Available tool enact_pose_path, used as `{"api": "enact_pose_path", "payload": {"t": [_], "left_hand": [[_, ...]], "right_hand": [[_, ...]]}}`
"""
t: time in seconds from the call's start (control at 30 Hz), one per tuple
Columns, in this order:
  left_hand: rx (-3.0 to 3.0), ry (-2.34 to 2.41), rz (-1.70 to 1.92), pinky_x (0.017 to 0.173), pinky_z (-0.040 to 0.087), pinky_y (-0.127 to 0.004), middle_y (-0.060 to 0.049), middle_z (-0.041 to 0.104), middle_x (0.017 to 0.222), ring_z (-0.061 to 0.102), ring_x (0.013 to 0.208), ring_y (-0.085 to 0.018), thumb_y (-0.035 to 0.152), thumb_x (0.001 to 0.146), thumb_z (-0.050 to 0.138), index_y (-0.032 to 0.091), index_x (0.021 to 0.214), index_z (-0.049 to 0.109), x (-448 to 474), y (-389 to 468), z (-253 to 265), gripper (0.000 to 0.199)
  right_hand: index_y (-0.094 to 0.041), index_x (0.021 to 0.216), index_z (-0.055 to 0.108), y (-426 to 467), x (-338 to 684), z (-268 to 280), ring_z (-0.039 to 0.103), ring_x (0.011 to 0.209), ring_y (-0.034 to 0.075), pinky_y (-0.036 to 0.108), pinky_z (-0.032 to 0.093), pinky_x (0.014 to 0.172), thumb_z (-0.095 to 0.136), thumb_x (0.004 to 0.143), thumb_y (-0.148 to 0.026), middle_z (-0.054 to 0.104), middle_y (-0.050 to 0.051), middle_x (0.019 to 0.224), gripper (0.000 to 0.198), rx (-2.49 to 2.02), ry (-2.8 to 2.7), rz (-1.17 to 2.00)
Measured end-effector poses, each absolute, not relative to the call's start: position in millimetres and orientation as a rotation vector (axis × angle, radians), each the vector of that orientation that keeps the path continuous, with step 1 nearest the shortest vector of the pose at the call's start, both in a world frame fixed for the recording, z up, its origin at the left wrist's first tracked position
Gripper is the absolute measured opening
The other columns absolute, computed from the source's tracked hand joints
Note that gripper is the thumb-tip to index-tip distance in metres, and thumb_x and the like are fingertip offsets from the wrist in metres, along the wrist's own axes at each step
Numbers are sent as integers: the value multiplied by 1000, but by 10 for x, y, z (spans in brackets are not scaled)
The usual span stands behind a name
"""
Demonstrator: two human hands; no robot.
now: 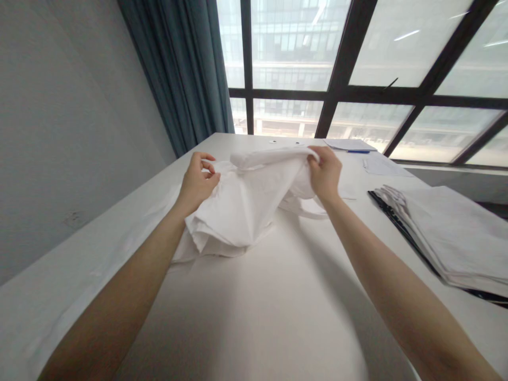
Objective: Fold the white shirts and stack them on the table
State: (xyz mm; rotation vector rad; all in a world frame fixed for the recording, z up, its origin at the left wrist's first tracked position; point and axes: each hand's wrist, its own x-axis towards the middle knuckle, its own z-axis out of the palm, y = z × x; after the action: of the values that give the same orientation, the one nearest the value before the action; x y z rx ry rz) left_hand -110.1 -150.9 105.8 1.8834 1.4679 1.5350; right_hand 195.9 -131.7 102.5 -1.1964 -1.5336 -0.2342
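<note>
A crumpled white cloth [254, 206] is raised in folds above the white table. At its upper right corner, my right hand [326, 172] is closed, with the fabric pinched between thumb and fingers. My left hand [197, 182] has its fingers curled at the cloth's left side, where the fabric gathers by the fingertips. Between the two hands the upper edge stretches in a rolled fold. The lower left part droops onto the tabletop, and a loose strip of the same white fabric lies under the right hand.
A stack of folded white cloths [460, 233] lies on something black at the right. Toward the far right of the table [262, 317] are paper sheets [351, 144] and a blue pen [358, 152]. A wall stands left; a blue curtain [186, 74] and windows are behind.
</note>
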Motion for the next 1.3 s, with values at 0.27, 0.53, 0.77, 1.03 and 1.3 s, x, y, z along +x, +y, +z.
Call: {"api": "enact_pose_path", "payload": {"t": [0.27, 0.53, 0.77, 1.03, 1.3], "left_hand": [[2165, 1119, 959, 83, 53, -34, -2, 62, 99, 65, 84, -17, 31, 81, 60, 21, 105, 59, -725, -1919, 1122, 26], [2507, 1749, 210, 106, 40, -41, -13, 53, 137, 51, 127, -29, 47, 91, 45, 19, 131, 54, -1237, -1458, 746, 50], [2482, 1794, 54, 113, 31, -40, -14, 48, 147, 42, 136, -28, 43, 93, 37, 15, 139, 50, -1341, -1288, 361, 55], [2411, 1900, -6, 111, 31, -50, -13, 35, 156, 30, 144, -34, 45, 93, 33, 18, 147, 40, -1457, -1183, 95, 61], [2382, 1989, -26, 113, 30, -46, -11, 34, 157, 32, 144, -30, 48, 94, 28, 18, 147, 40, -1729, -1043, 107, 63]], "right_hand": [[-15, 87, 71, -1555, 3219, 1385, 60, 71, 19, 35, 46, 67, 48, 77, -15, 68, 6, 78, 25, -1233, -1109, -207], [-20, 71, 64, -2092, 4097, 711, 57, 60, 26, 38, 38, 57, 52, 76, -27, 54, 4, 58, 15, -1806, -1074, -197], [-20, 100, 71, -2306, 4057, 525, 65, 92, 33, 48, 49, 79, 47, 69, -13, 70, 13, 93, 40, -1943, -1414, -191], [-24, 127, 58, -2404, 2988, 305, 48, 131, 30, 52, 40, 103, 43, 92, -30, 59, 10, 135, 39, -1525, -2212, -154], [-30, 147, 39, -2576, 2777, -56, 30, 143, 32, 58, 29, 110, 35, 99, -40, 39, 5, 155, 50, -1724, -2317, -259]]}}
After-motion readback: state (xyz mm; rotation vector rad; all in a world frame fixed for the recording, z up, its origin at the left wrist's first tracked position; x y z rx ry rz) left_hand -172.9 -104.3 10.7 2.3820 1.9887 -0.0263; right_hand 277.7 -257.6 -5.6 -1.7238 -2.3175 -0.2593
